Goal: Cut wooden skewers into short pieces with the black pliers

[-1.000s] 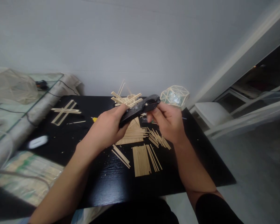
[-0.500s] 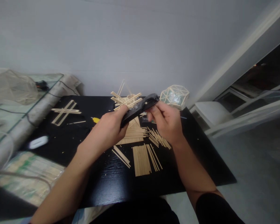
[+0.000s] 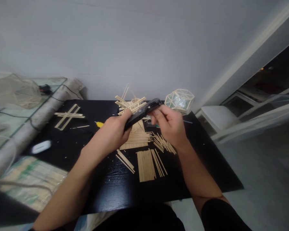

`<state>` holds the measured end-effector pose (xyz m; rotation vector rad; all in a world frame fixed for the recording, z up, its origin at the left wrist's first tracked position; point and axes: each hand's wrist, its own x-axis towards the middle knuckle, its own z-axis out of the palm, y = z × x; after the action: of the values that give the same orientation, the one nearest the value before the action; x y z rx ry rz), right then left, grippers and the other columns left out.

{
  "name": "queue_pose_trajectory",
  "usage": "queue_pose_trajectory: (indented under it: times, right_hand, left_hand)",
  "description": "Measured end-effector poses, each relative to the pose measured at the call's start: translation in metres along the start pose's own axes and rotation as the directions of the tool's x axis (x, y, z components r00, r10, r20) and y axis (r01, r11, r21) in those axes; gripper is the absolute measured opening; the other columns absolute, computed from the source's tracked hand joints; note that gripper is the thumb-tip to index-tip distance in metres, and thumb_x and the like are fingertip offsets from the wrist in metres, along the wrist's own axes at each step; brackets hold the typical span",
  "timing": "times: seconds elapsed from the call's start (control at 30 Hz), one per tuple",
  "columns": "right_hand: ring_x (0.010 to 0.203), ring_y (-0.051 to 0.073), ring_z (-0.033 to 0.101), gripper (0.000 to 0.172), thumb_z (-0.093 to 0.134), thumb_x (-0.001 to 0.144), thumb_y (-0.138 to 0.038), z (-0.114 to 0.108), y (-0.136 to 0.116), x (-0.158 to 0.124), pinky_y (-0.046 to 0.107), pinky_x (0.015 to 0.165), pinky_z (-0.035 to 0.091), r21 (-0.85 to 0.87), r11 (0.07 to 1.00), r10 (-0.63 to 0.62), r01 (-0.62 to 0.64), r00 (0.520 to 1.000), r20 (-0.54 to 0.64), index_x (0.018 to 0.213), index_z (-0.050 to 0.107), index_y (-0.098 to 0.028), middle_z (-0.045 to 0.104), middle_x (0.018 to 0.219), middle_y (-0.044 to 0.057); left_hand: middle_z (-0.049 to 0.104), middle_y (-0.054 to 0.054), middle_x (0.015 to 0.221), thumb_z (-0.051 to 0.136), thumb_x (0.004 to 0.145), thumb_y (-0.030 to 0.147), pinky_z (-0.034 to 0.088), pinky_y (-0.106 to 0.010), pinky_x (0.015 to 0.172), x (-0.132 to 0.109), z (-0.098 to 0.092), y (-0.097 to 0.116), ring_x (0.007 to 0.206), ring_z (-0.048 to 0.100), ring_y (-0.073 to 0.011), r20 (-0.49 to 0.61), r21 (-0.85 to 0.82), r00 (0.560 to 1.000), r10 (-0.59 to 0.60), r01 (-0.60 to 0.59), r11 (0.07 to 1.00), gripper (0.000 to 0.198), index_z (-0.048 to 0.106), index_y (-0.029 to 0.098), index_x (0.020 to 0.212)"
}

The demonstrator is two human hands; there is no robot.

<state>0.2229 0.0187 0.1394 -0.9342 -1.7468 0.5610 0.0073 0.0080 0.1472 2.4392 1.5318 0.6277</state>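
Observation:
My left hand is closed around the near end of a long, flat black object, whose kind I cannot make out. It is held tilted above the table, its far end raised to the right. The bent fingers of my right hand are pressed together against the underside of that far end. Below my hands lie a bundle of thin wooden sticks, a neat row of sticks and shorter loose sticks. A yellow-handled tool shows partly beside my left wrist.
Crossed sticks and a white case lie on the black table at left. A stick polyhedron frame stands at the back right. Packaged sticks and a cable are at the lower left.
The black object has turned slightly, and its far end sits a little lower and further left. My right hand has shifted slightly left with it. Both hands keep contact.

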Motion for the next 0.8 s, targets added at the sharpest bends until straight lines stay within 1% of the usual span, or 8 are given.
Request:
queue_pose_trajectory:
  times: [0.13, 0.23, 0.33, 0.4, 0.5, 0.7, 0.8]
  right_hand:
    - [0.06, 0.011, 0.055, 0.031, 0.054, 0.106, -0.036, -0.002, -0.0003, 0.0013, 0.028, 0.058, 0.044, 0.029, 0.999, 0.028, -0.029, 0.998, 0.058, 0.083, 0.068, -0.019, 0.066, 0.069, 0.0]
    - [0.054, 0.009, 0.047, 0.028, 0.055, 0.106, -0.035, -0.0036, -0.0023, 0.0013, 0.026, 0.052, 0.039, 0.07, 0.996, 0.048, -0.055, 0.995, 0.09, 0.089, 0.071, -0.019, 0.066, 0.07, -0.001]
    - [0.051, 0.007, 0.042, 0.027, 0.055, 0.106, -0.034, -0.0047, -0.0044, 0.0005, 0.026, 0.049, 0.035, 0.152, 0.985, 0.06, -0.075, 0.993, 0.1, 0.091, 0.072, -0.018, 0.064, 0.068, -0.002]
    - [0.052, 0.008, 0.043, 0.028, 0.055, 0.105, -0.035, -0.005, -0.0051, -0.0002, 0.026, 0.05, 0.036, 0.187, 0.979, 0.06, -0.079, 0.993, 0.105, 0.09, 0.072, -0.018, 0.063, 0.068, -0.002]
    - [0.055, 0.009, 0.047, 0.029, 0.056, 0.105, -0.037, -0.0048, -0.0047, -0.0007, 0.026, 0.05, 0.037, 0.208, 0.974, 0.072, -0.094, 0.991, 0.114, 0.09, 0.072, -0.019, 0.062, 0.067, -0.001]
    - [0.054, 0.009, 0.047, 0.03, 0.054, 0.105, -0.04, -0.0025, -0.0012, 0.0005, 0.025, 0.05, 0.038, 0.208, 0.97, 0.108, -0.124, 0.99, 0.087, 0.092, 0.07, -0.019, 0.06, 0.066, -0.002]
    - [0.053, 0.009, 0.044, 0.029, 0.053, 0.106, -0.04, -0.001, -0.0021, 0.0004, 0.025, 0.05, 0.037, 0.172, 0.976, 0.129, -0.133, 0.991, 0.033, 0.094, 0.068, -0.019, 0.055, 0.064, -0.003]
  left_hand:
    - [0.063, -0.001, 0.071, 0.052, 0.091, 0.021, 0.041, -0.029, 0.056, 0.003, 0.0001, -0.0024, 0.056, 0.054, -0.0153, -0.017, 0.006, 1.0, 0.005, -0.005, 1.0, 0.01, 0.058, 0.022, 0.099]
    - [0.064, -0.003, 0.07, 0.052, 0.09, 0.02, 0.039, -0.03, 0.056, 0.0052, -0.0006, -0.0039, 0.058, 0.058, -0.0177, -0.031, 0.08, 0.999, -0.042, 0.044, 0.996, 0.01, 0.058, 0.022, 0.097]
    - [0.066, -0.005, 0.072, 0.051, 0.09, 0.021, 0.038, -0.032, 0.057, 0.0056, -0.0011, -0.005, 0.061, 0.061, -0.0214, -0.038, 0.145, 0.997, -0.073, 0.078, 0.986, 0.011, 0.059, 0.021, 0.098]
    - [0.067, -0.006, 0.074, 0.051, 0.09, 0.022, 0.038, -0.032, 0.057, 0.0048, -0.0009, -0.0059, 0.062, 0.063, -0.0229, -0.037, 0.175, 0.996, -0.075, 0.081, 0.981, 0.012, 0.059, 0.021, 0.099]
    - [0.068, -0.006, 0.076, 0.051, 0.09, 0.023, 0.038, -0.031, 0.057, 0.0029, -0.0004, -0.0069, 0.064, 0.064, -0.023, -0.034, 0.21, 0.997, -0.071, 0.076, 0.975, 0.011, 0.058, 0.021, 0.099]
    - [0.07, -0.007, 0.081, 0.052, 0.091, 0.026, 0.04, -0.032, 0.059, 0.001, -0.0028, -0.0059, 0.067, 0.065, -0.0236, -0.065, 0.178, 0.995, -0.081, 0.092, 0.98, 0.012, 0.058, 0.021, 0.1]
    - [0.07, -0.007, 0.081, 0.052, 0.091, 0.026, 0.039, -0.032, 0.058, 0.0016, -0.0028, -0.0051, 0.067, 0.065, -0.0241, -0.076, 0.196, 0.992, -0.098, 0.111, 0.974, 0.011, 0.057, 0.021, 0.1]
